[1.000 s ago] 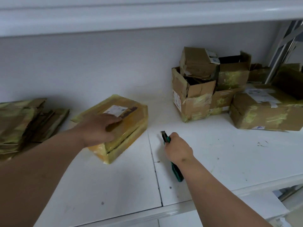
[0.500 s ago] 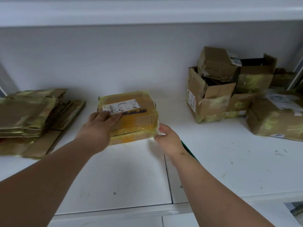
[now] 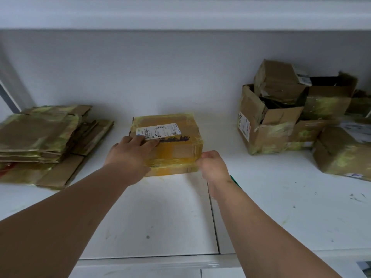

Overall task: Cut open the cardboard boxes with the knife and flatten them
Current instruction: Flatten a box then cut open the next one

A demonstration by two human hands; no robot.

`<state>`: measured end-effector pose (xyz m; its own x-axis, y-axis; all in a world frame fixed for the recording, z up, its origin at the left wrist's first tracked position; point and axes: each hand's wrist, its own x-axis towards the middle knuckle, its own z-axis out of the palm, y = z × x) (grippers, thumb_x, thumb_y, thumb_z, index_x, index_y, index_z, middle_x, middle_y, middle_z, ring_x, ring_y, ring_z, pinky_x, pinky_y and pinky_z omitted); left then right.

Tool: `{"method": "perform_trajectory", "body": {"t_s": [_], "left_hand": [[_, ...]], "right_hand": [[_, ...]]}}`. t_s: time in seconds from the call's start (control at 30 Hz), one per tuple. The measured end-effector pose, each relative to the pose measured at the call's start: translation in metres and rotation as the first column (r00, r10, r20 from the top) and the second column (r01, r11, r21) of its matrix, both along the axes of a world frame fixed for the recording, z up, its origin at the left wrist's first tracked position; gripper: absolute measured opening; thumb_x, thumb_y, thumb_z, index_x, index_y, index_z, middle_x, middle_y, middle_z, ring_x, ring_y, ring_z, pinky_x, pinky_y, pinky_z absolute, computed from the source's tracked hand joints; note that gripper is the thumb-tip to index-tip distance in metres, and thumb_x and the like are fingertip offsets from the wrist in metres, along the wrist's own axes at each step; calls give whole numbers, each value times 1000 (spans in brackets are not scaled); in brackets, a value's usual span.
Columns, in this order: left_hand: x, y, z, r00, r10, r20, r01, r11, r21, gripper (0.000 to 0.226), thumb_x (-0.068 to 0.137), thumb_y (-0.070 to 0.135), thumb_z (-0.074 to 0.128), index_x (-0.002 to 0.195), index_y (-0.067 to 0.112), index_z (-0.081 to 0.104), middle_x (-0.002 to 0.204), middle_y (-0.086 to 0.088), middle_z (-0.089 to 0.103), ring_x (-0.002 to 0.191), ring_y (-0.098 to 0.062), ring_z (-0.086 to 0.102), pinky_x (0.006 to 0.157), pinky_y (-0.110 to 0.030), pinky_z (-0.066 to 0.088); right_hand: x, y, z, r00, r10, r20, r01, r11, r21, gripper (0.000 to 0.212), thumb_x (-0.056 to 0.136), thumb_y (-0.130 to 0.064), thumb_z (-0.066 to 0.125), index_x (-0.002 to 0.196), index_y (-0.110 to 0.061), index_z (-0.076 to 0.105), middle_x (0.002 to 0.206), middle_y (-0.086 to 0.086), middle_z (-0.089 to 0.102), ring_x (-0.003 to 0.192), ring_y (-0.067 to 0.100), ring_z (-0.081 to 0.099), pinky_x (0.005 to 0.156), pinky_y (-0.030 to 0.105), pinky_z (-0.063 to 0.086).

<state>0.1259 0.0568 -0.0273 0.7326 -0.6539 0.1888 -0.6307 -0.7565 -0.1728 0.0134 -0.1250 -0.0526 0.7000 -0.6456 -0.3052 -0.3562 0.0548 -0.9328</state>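
Here, the left hand (image 3: 130, 155) is pressing flat-fingered on the taped box (image 3: 168, 143) while the right hand (image 3: 213, 167), clamping the green knife (image 3: 234, 180), is nearing its corner; a slip could nick those fingers.

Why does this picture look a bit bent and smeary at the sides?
Head view: the wide-angle lens bows the shelf edge and stretches the forearms; the flattened cardboard at left and the box pile at right look soft, while the taped box in the middle is sharper; light is dim and even, with faint glare on the tape.
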Motion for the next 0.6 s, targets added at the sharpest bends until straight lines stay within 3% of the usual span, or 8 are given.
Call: {"method": "perform_trajectory", "body": {"t_s": [0.1, 0.2, 0.27, 0.37, 0.43, 0.53, 0.6], "left_hand": [[2, 0, -1, 1000, -6, 2, 6, 1000, 25, 87, 79, 64, 62, 150, 43, 15, 148, 5, 34, 127, -26, 36, 106, -43, 40], [3, -1, -1, 1000, 9, -29, -8, 1000, 25, 92, 73, 73, 60, 149, 47, 15, 149, 7, 32, 127, -25, 34, 108, -42, 38], [5, -3, 6, 997, 22, -80, -21, 1000, 13, 82, 76, 74, 54, 148, 50, 23, 149, 9, 35, 126, -24, 37, 108, -38, 37], [13, 1, 39, 932, 63, -356, -110, 988, -113, 58, 79, 68, 61, 134, 51, 50, 138, 12, 51, 120, -16, 49, 97, -27, 40], [20, 8, 53, 857, 17, -515, -159, 959, -234, 44, 77, 58, 72, 118, 43, 65, 120, 11, 61, 108, -11, 55, 88, -23, 39], [25, 12, 50, 819, -61, -571, -191, 909, -371, 22, 80, 44, 75, 96, 31, 68, 101, 12, 64, 97, -10, 58, 78, -25, 40], [26, 12, 43, 784, -86, -615, -263, 851, -455, 17, 84, 43, 72, 91, 28, 68, 94, 13, 62, 89, -9, 57, 69, -25, 40]], "right_hand": [[-1, 1, 0, 999, -10, 39, 5, 993, 119, 20, 92, -13, 56, 111, -17, 52, 105, 6, 61, 91, 19, 56, 87, 38, 50], [-1, 2, 4, 986, -76, 145, 31, 957, 288, 8, 97, -16, 55, 104, -14, 57, 83, 4, 64, 74, 17, 59, 80, 35, 48], [-3, 1, 6, 961, -156, 227, 62, 926, 372, 11, 96, -18, 53, 101, -13, 62, 72, 2, 64, 68, 16, 60, 75, 33, 45], [-9, -5, 8, 902, -293, 317, 131, 886, 445, 22, 93, -16, 49, 87, -12, 69, 70, 1, 69, 72, 17, 63, 75, 32, 43], [-12, -9, 7, 902, -306, 303, 194, 917, 349, 21, 92, -11, 50, 87, -10, 70, 75, 0, 67, 74, 16, 60, 77, 31, 42], [-7, -8, -2, 956, -223, 191, 223, 975, 24, 17, 93, -12, 53, 106, -10, 63, 91, -2, 61, 91, 22, 58, 80, 31, 42], [-1, -4, -12, 979, -127, 161, 153, 976, -156, 36, 91, -22, 62, 126, -19, 55, 117, -2, 59, 112, 23, 56, 90, 32, 45]]}}
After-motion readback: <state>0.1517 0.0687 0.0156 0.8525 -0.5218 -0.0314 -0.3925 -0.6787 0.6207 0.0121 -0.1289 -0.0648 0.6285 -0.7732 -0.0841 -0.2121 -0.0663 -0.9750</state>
